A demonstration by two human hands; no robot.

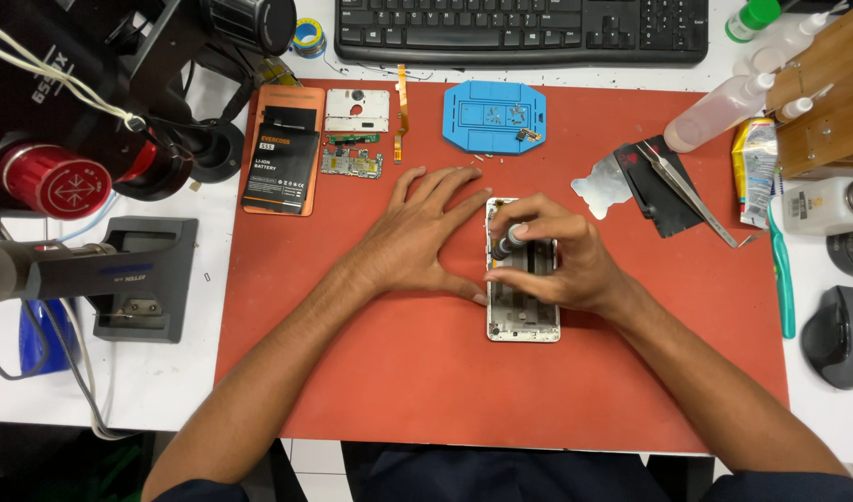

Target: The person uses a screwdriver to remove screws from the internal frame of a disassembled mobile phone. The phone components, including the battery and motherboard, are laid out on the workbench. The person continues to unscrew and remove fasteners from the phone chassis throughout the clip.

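Opened phone frame (523,321) lies near the middle of the red mat (426,372), long side toward the person. Left hand (426,237) spread flat, fingers loose, fingertips against the frame's left edge, likely to stop it sliding. Right hand (552,260) pinches a small screwdriver (507,244) upright over the frame (tip hidden). Frame looks pale, back off, innards exposed. Removed battery (279,160) at the mat's far left corner.
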